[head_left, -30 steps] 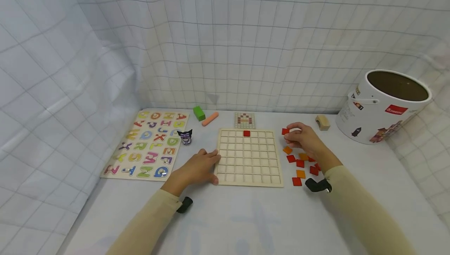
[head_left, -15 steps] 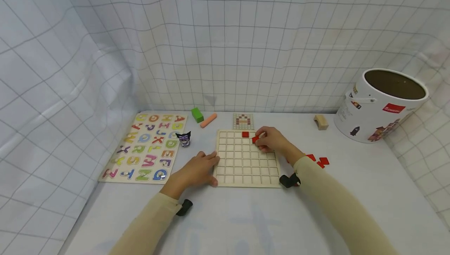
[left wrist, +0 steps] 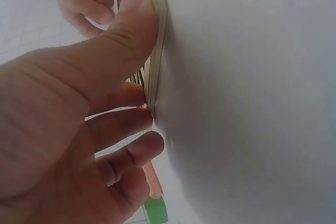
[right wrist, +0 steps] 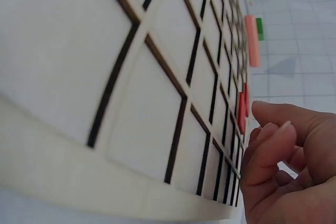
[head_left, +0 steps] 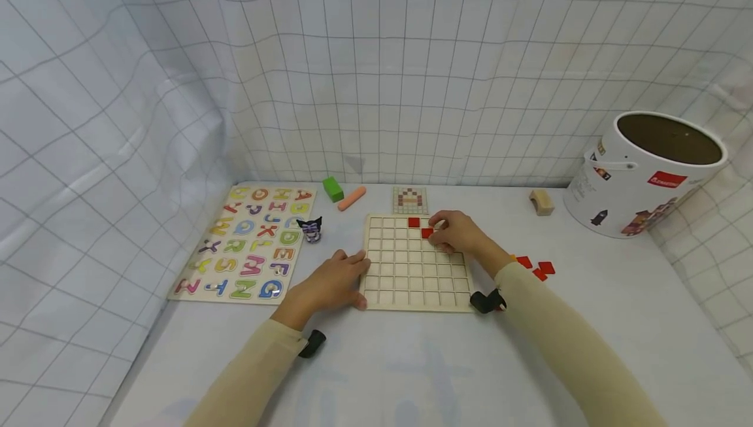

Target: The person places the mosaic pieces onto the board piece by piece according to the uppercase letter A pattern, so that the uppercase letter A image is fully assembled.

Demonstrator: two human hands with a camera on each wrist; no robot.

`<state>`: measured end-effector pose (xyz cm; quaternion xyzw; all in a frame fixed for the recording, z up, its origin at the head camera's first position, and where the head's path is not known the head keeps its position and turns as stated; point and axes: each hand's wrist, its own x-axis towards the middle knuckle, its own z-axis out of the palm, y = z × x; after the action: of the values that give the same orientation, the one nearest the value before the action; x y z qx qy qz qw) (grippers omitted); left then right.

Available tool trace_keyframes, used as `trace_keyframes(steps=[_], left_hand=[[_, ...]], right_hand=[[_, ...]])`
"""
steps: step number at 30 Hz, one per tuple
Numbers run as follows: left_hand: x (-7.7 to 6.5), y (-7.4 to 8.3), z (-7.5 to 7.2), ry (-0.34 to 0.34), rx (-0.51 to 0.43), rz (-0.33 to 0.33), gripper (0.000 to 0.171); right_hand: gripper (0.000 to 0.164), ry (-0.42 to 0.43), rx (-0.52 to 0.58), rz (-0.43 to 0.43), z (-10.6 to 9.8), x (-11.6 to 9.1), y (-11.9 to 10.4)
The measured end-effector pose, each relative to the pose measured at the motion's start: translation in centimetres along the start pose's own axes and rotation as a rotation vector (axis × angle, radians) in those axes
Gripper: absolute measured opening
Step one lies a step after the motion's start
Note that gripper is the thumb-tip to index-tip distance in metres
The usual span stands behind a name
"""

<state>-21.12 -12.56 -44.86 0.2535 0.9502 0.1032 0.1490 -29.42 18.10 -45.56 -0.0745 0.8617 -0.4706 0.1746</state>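
Observation:
A pale wooden grid board (head_left: 402,269) lies flat in the middle of the table. One red square tile (head_left: 414,222) sits in its top row. A second red tile (head_left: 427,233) lies one row lower and to the right. My right hand (head_left: 463,233) is over the board's upper right, fingertips at that second tile's right edge; in the right wrist view a narrow gap shows between finger and red tile (right wrist: 242,113). My left hand (head_left: 332,283) rests along the board's left edge, thumb (left wrist: 134,11) near the corner and other fingers touching the side.
Loose red tiles (head_left: 546,267) lie right of the board, partly hidden by the right arm. A pattern card (head_left: 410,201) lies behind the board. Around are an alphabet puzzle (head_left: 241,244), a small figurine (head_left: 310,230), green block (head_left: 333,189), orange stick (head_left: 351,199), wooden arch (head_left: 542,203) and white bucket (head_left: 623,198).
My right hand has carried a red tile left from beside the board onto the grid; the tile now lies in a cell, with the fingertips beside it. My left hand has stayed at the board's edge.

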Motion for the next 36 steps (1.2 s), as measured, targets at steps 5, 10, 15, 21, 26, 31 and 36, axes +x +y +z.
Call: trace_keyframes(steps=[5, 10, 15, 21, 26, 31, 36], left_hand=[[0.0, 0.0, 0.1, -0.003, -0.008, -0.012, 0.088], [-0.2, -0.2, 0.0, 0.006, -0.031, -0.024, 0.087], [0.0, -0.3, 0.2, 0.0, -0.051, -0.027, 0.089], [0.2, -0.4, 0.4, 0.007, -0.034, -0.013, 0.089], [0.1, -0.4, 0.3, 0.002, -0.028, -0.007, 0.089], [0.0, -0.3, 0.1, -0.002, -0.026, -0.007, 0.087], [0.1, -0.2, 0.1, -0.001, -0.023, -0.002, 0.087]], right_hand=[[0.045, 0.021, 0.098, -0.025, -2.6, -3.8, 1.4], [0.05, 0.114, 0.102, 0.038, -6.6, -8.9, 4.3], [0.053, 0.216, 0.075, 0.136, -10.2, -13.7, 8.1], [0.062, 0.252, 0.102, 0.174, -12.1, -16.2, 11.3], [0.062, 0.221, 0.039, 0.19, -12.0, -16.0, 12.2], [0.06, 0.182, -0.096, 0.201, -11.8, -15.6, 12.3], [0.051, 0.175, -0.198, 0.166, -11.6, -15.3, 12.0]])
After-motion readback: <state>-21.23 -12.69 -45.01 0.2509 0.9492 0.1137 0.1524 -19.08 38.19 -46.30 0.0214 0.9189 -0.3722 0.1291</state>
